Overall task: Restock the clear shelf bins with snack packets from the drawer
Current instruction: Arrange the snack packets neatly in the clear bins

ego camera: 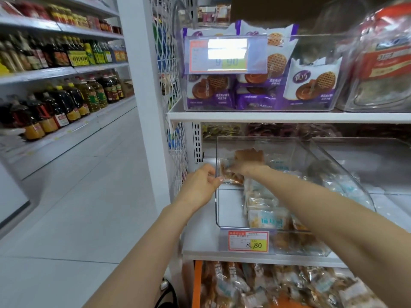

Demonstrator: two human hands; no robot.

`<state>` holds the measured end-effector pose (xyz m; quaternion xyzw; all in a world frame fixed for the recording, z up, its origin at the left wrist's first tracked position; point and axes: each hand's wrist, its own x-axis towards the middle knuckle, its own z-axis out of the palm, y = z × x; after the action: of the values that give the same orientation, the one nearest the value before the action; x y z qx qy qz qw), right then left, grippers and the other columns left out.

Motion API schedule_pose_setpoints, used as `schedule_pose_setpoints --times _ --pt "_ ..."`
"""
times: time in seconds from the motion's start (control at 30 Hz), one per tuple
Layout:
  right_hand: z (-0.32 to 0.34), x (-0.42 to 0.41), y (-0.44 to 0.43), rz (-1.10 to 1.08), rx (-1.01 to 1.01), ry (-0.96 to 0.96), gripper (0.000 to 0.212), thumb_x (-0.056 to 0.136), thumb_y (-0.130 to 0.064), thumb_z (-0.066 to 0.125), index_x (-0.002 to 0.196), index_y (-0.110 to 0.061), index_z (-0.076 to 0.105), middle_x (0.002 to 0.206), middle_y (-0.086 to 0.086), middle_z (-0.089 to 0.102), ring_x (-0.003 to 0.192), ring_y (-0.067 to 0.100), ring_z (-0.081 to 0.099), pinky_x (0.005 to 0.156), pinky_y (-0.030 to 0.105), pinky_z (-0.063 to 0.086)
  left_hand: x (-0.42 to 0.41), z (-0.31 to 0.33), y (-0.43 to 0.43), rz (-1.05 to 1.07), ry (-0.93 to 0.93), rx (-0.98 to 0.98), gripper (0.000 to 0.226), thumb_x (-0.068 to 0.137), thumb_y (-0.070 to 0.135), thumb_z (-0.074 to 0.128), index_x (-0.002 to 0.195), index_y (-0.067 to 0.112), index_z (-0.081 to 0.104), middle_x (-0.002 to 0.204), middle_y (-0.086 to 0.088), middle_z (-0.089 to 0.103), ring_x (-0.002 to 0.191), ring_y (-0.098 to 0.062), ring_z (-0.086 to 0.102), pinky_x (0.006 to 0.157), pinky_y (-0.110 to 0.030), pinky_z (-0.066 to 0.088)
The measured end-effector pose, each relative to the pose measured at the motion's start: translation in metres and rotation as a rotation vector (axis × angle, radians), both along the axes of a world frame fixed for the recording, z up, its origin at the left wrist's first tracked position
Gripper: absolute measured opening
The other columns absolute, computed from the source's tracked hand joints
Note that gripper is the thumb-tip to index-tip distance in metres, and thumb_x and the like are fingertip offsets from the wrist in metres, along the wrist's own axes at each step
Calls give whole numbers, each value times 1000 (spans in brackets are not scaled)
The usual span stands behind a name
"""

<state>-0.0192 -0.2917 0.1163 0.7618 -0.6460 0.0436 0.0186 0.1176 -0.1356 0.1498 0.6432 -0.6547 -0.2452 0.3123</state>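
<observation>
Step in hand: a snack packet (pixel 230 174) is being set into the far left corner of the clear bin (pixel 219 196) on the middle shelf (pixel 200 241).
Right hand (pixel 249 162): reached over the bin's rim and inside it; fingers appear closed on the packet, though blur and the clear wall hide the exact grip.
Left hand (pixel 203 185): outside the bin's left wall, fingers curled and pinched at the rim near the packet; whether wall or wrapper is pinched cannot be told.
Bin contents: pale packets (pixel 266 216) stacked along the middle; left side bare.
Supply: more packets seen in the orange drawer (pixel 196 283) below, near edge.
Advice: the bin is best steadied at the rim while the packet is laid flat against the left wall, label forward, so a row is built from far to near.
Risk: the price tag (pixel 248 240) at the near front could be knocked by the forearm.
</observation>
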Motion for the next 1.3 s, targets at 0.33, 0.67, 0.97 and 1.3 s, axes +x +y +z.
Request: schedule_pose_setpoints --times 0.33,0.67,0.97,1.3 --pt "8 -4 33 461 140 25 22 87 -15 49 103 -24 59 99 -2 63 84 19 57 67 27 42 -2 1 -2 9 38 13 22 93 21 56 110 8 54 104 -11 64 98 -26 61 84 -34 49" --pt "20 -1 4 286 342 -257 41 81 2 50 110 -25 54 97 -3 62 81 14 59 67 30 52 -1 1 -1 -11 51 29 16 94 22 53 104 10 53 97 -6 61 98 -24 61 88 -37 50" --pt "32 -26 30 251 146 -547 25 89 -8 56 109 -23 59 102 -2 61 84 10 56 61 16 43 -3 5 8 24 -96 -32 33 94 27 54 122 10 49 119 -6 55 105 -22 55 90 -32 45" --pt "34 -116 219 554 131 -601 27 82 -9 68 107 -21 64 90 -3 67 73 16 59 69 25 48 -23 -8 107 -359 -251 -233 38 85 29 65 119 27 49 109 21 43 92 5 46 80 -16 41"
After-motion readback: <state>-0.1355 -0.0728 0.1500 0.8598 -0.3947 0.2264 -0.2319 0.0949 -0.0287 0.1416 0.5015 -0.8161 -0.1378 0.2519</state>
